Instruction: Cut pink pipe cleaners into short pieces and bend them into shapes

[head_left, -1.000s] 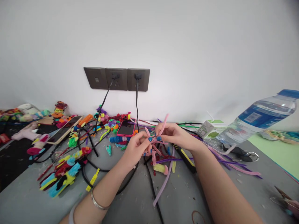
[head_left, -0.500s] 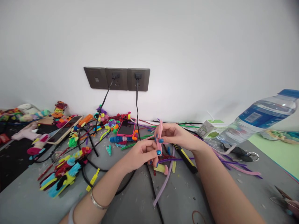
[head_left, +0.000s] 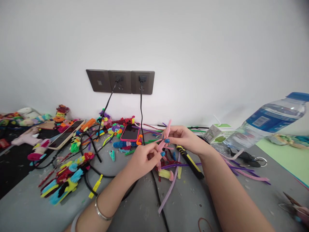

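Both hands meet over the middle of the grey table, around a pink fuzzy piece (head_left: 161, 146). My left hand (head_left: 145, 159) pinches its lower part between thumb and fingers. My right hand (head_left: 180, 139) grips the upper part, whose tip sticks up above the fingers. Just below the hands lies a yellow fuzzy roll with a pink end (head_left: 166, 174). A lilac strip (head_left: 170, 192) runs from there toward the front. To the right rests a black and yellow handled tool (head_left: 191, 163), partly beside my right forearm.
Colourful fuzzy figures (head_left: 66, 180), cables and a pink-edged phone (head_left: 130, 132) lie to the left. A drink carton (head_left: 219, 133), a leaning water bottle (head_left: 265, 120), keys (head_left: 253, 160) and scissors (head_left: 293, 207) are on the right. Sockets (head_left: 120, 82) are on the wall.
The pink piece now tilts to the right, with its tip higher. My left hand has turned slightly and its fingers are more curled. My right hand has shifted slightly.
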A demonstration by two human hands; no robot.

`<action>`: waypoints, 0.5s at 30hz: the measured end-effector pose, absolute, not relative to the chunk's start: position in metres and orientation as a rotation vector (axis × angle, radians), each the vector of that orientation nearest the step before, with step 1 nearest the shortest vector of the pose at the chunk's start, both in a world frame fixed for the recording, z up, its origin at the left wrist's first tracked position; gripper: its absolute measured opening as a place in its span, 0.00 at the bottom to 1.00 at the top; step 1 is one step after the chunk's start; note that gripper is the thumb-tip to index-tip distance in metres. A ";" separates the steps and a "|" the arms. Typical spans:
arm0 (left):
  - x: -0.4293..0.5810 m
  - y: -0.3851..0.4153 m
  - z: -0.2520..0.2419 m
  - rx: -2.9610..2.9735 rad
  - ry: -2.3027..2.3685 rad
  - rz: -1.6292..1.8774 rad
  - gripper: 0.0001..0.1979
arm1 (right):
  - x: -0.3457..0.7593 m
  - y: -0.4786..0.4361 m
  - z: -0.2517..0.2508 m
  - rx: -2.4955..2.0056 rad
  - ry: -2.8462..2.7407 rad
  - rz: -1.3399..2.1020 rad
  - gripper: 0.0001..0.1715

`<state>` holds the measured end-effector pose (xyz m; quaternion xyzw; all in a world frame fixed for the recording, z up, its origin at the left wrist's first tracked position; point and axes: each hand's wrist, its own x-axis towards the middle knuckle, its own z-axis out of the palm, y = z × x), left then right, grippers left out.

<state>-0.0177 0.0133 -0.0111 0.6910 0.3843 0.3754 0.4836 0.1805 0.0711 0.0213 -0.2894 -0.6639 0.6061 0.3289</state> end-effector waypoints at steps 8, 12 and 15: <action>-0.020 0.014 -0.010 1.891 1.038 0.951 0.15 | 0.179 0.070 0.020 -0.779 -1.774 1.635 0.15; -0.019 0.015 -0.010 1.863 1.018 0.972 0.17 | 0.179 0.071 0.018 -0.766 -1.780 1.624 0.14; -0.020 0.015 -0.012 1.833 1.027 1.009 0.16 | 0.179 0.072 0.017 -0.764 -1.778 1.612 0.13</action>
